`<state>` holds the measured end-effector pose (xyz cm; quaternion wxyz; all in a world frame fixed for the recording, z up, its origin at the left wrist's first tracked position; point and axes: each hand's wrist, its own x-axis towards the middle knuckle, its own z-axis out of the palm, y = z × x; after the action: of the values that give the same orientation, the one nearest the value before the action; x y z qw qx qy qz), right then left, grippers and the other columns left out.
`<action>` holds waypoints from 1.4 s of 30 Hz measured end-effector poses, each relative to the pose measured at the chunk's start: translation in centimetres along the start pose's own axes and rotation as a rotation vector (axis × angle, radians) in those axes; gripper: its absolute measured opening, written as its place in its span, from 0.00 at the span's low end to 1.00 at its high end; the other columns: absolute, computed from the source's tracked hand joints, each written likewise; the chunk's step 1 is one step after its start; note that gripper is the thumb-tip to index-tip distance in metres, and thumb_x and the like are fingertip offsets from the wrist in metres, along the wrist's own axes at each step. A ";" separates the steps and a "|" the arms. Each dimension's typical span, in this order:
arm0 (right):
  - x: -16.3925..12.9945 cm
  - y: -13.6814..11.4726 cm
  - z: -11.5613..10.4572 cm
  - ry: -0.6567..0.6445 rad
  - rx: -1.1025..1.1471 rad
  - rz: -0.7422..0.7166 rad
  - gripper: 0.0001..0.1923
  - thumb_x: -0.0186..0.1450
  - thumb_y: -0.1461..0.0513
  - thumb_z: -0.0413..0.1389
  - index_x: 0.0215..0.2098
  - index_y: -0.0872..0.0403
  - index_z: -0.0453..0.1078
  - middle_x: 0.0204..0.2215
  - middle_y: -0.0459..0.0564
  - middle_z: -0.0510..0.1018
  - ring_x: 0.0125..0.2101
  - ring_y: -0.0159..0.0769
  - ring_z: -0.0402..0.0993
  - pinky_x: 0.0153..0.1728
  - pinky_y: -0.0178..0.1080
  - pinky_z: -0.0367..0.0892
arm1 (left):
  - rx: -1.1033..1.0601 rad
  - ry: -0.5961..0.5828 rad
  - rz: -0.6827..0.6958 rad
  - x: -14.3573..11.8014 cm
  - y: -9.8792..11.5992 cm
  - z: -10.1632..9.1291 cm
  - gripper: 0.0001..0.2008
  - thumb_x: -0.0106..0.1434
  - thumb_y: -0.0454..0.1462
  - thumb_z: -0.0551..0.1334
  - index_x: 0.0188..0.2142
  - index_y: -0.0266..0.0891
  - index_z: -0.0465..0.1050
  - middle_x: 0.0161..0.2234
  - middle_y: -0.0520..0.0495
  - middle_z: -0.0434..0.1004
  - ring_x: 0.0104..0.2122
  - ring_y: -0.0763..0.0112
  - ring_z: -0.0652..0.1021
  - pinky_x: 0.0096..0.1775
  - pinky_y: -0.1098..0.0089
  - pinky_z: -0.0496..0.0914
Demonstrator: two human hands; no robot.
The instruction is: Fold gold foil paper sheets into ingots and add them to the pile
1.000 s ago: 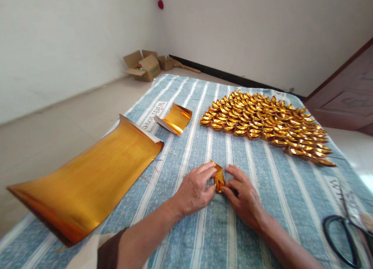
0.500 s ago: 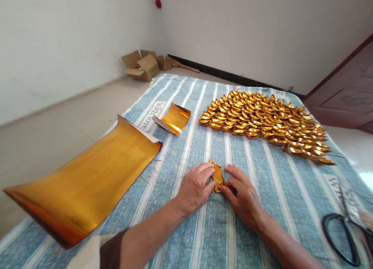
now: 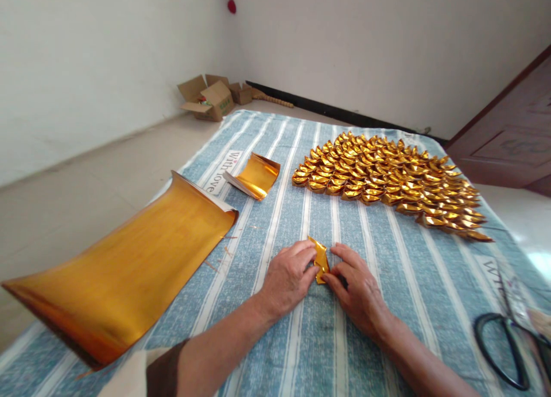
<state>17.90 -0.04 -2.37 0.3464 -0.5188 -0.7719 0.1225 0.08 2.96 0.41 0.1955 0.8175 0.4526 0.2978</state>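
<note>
A small folded piece of gold foil paper (image 3: 321,258) lies on the striped cloth between my two hands. My left hand (image 3: 289,276) has its fingers bent over the paper's left side, the thumb pressing near the lower part. At the right edge, my right hand (image 3: 358,288) pinches the paper's lower corner with the thumb, the other fingers curled beside it. Beyond my hands sits a dense group of folded gold paper ingots (image 3: 387,179). A small stack of gold foil sheets (image 3: 257,178) curls on the cloth to the left, apart from my hands.
A long stack of gold foil sheets (image 3: 129,271) covers the cloth's left side. Black-handled scissors (image 3: 501,351) lie at the lower right, partly blurred. The blue and white striped cloth (image 3: 275,219) covers the work surface. An open cardboard box (image 3: 215,101) stands on the floor behind.
The view has shifted very slightly. Both hands stay on the small gold foil paper, with little visible difference in their grip.
</note>
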 end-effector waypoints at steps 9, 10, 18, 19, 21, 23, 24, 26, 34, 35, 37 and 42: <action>-0.1 0.1 0.2 0.018 -0.035 -0.036 0.08 0.67 0.62 0.53 0.29 0.53 0.69 0.49 0.57 0.73 0.53 0.48 0.68 0.53 0.57 0.67 | 0.013 -0.012 -0.006 0.0 0.0 0.1 0.08 0.59 0.30 0.62 0.39 0.39 0.71 0.45 0.45 0.76 0.46 0.62 0.76 0.46 0.62 0.72; -0.1 0.1 0.2 0.020 -0.036 -0.038 0.08 0.67 0.62 0.53 0.29 0.53 0.69 0.49 0.57 0.73 0.53 0.48 0.68 0.53 0.57 0.67 | 0.015 -0.014 -0.006 0.0 0.0 0.1 0.08 0.59 0.30 0.62 0.39 0.39 0.71 0.45 0.45 0.76 0.46 0.62 0.76 0.46 0.62 0.72; -0.1 0.0 0.2 0.017 -0.033 -0.031 0.09 0.67 0.63 0.51 0.30 0.53 0.69 0.48 0.57 0.73 0.53 0.48 0.67 0.53 0.56 0.67 | 0.040 -0.029 0.016 0.2 0.0 0.2 0.09 0.60 0.29 0.61 0.40 0.38 0.70 0.46 0.44 0.76 0.46 0.62 0.76 0.44 0.62 0.72; -0.1 0.0 0.2 0.015 -0.036 -0.030 0.08 0.67 0.63 0.51 0.30 0.53 0.69 0.48 0.57 0.73 0.53 0.48 0.67 0.53 0.56 0.67 | 0.041 -0.030 0.016 0.2 0.1 0.2 0.09 0.59 0.29 0.61 0.40 0.38 0.70 0.46 0.44 0.76 0.46 0.62 0.76 0.44 0.62 0.71; -0.2 0.0 0.2 0.014 -0.054 -0.034 0.08 0.67 0.63 0.51 0.30 0.53 0.68 0.49 0.57 0.72 0.53 0.48 0.67 0.53 0.57 0.67 | 0.046 -0.034 0.012 0.2 0.1 0.1 0.08 0.59 0.29 0.62 0.39 0.37 0.70 0.46 0.44 0.76 0.46 0.61 0.76 0.45 0.62 0.71; -0.2 -0.1 0.2 0.024 -0.087 -0.046 0.07 0.67 0.62 0.52 0.31 0.53 0.67 0.48 0.58 0.72 0.52 0.48 0.67 0.52 0.56 0.68 | 0.049 -0.043 0.006 0.2 0.1 0.1 0.08 0.59 0.29 0.62 0.39 0.38 0.70 0.46 0.44 0.76 0.46 0.62 0.76 0.45 0.62 0.71; -0.1 -0.2 0.2 0.032 -0.103 -0.056 0.06 0.67 0.63 0.52 0.32 0.53 0.67 0.48 0.58 0.72 0.52 0.48 0.68 0.51 0.56 0.69 | 0.050 -0.046 0.002 0.2 0.2 0.1 0.08 0.59 0.29 0.61 0.40 0.38 0.70 0.46 0.44 0.76 0.46 0.62 0.76 0.45 0.62 0.71; 0.1 -0.5 0.0 0.054 -0.123 -0.103 0.04 0.67 0.64 0.52 0.33 0.54 0.67 0.47 0.58 0.72 0.50 0.46 0.69 0.49 0.53 0.70 | 0.047 -0.050 -0.003 0.2 0.2 0.1 0.09 0.60 0.29 0.61 0.40 0.38 0.70 0.46 0.45 0.76 0.46 0.62 0.76 0.45 0.62 0.71; 0.5 -1.0 -0.7 0.115 -0.102 -0.192 0.03 0.65 0.65 0.55 0.32 0.54 0.66 0.42 0.56 0.74 0.45 0.43 0.71 0.45 0.47 0.70 | 0.049 -0.064 -0.023 0.3 0.3 0.1 0.08 0.60 0.29 0.61 0.40 0.38 0.70 0.46 0.45 0.76 0.46 0.62 0.76 0.45 0.63 0.71; 0.4 -1.0 -0.7 0.125 -0.087 -0.172 0.04 0.65 0.64 0.56 0.32 0.54 0.66 0.41 0.56 0.74 0.45 0.43 0.71 0.45 0.47 0.70 | 0.052 -0.064 -0.024 0.3 0.3 0.1 0.08 0.60 0.29 0.61 0.40 0.38 0.70 0.45 0.45 0.76 0.46 0.62 0.76 0.45 0.63 0.71; 0.3 -0.9 -0.8 0.143 -0.061 -0.139 0.05 0.64 0.63 0.57 0.30 0.53 0.65 0.41 0.56 0.74 0.44 0.43 0.72 0.44 0.47 0.70 | 0.053 -0.068 -0.026 0.3 0.3 0.1 0.08 0.60 0.29 0.61 0.40 0.38 0.70 0.45 0.45 0.76 0.46 0.62 0.76 0.45 0.63 0.71; 0.2 -1.2 -1.0 0.143 -0.043 -0.127 0.06 0.63 0.63 0.58 0.29 0.53 0.64 0.42 0.56 0.74 0.44 0.43 0.72 0.44 0.48 0.68 | 0.054 -0.051 -0.021 0.2 0.2 0.2 0.09 0.59 0.29 0.61 0.40 0.38 0.70 0.46 0.45 0.76 0.45 0.63 0.76 0.45 0.64 0.70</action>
<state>17.64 -0.53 -0.94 0.3965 -0.4834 -0.7791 0.0464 0.46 3.01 0.41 0.1881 0.8249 0.4640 0.2624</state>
